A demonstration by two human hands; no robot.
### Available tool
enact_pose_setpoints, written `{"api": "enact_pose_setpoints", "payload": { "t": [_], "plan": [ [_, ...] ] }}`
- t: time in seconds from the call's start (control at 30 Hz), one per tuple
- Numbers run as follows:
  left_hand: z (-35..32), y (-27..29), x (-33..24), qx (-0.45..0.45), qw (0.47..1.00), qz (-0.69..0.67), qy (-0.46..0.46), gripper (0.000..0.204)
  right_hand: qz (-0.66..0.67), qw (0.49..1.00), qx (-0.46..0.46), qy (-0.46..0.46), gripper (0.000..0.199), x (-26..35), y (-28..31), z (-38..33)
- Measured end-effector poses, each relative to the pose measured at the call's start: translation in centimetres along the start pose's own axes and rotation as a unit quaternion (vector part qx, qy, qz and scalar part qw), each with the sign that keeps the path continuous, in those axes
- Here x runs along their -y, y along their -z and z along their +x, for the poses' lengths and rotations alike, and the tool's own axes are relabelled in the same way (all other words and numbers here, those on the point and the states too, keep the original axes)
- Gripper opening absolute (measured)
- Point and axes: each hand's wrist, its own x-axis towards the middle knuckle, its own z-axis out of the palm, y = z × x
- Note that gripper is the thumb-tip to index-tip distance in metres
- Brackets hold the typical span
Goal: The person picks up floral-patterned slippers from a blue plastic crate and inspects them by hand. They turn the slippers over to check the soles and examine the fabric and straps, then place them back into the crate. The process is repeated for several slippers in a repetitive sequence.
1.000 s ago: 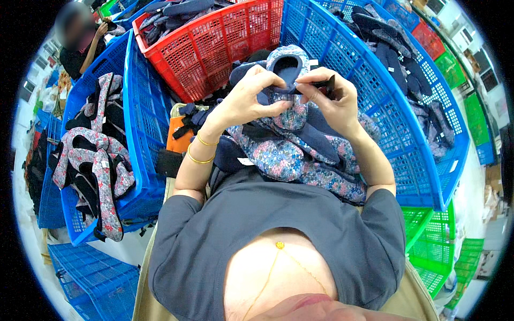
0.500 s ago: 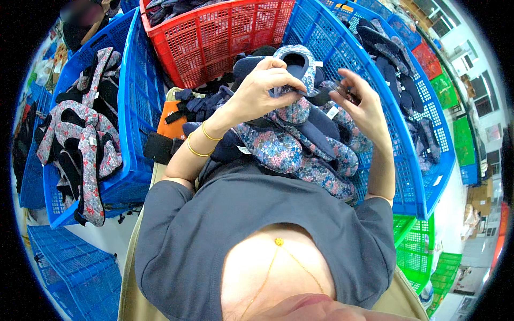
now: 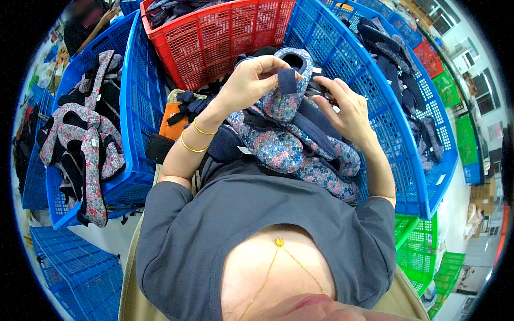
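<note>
My left hand (image 3: 250, 81) holds up a floral fabric slipper (image 3: 288, 101) and pinches its navy tab (image 3: 287, 80) between thumb and fingers. Two gold bangles circle that wrist. My right hand (image 3: 348, 109) is at the slipper's right side, its fingertips closed on the edge; something small and dark shows there, too unclear to name. Under both hands, a heap of floral and navy slipper pieces (image 3: 300, 155) lies on my lap.
A red crate (image 3: 214, 37) stands ahead. A blue crate (image 3: 399, 125) with dark pieces is at the right. Another blue crate (image 3: 136, 107) at the left holds floral pieces (image 3: 85, 150). Green crates (image 3: 423, 251) are lower right. A person (image 3: 85, 21) works at the upper left.
The slipper has been turned in my hands. My left hand now pinches the navy tab, and my right hand has dropped from the top to the slipper's right side.
</note>
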Motion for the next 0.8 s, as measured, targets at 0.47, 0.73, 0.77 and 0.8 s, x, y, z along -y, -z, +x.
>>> {"api": "enact_pose_setpoints", "payload": {
  "t": [0.47,0.73,0.77,0.8],
  "plan": [
    [2.3,1.8,-0.3,0.098,0.991,-0.038,0.087,0.025,0.004,0.997,-0.078,0.03,0.032,1.8,-2.3,1.1],
    [3.2,2.0,-1.8,0.169,0.978,0.062,0.104,0.025,0.003,0.999,-0.052,0.01,0.031,2.6,-2.4,1.5],
    [3.2,1.9,-1.7,0.17,0.978,0.068,0.103,0.025,0.002,0.999,-0.051,0.009,0.031,2.7,-2.4,1.5],
    [3.2,2.0,-1.7,0.171,0.977,0.074,0.104,0.025,0.002,0.999,-0.051,0.008,0.031,2.7,-2.4,1.6]
  ]
}}
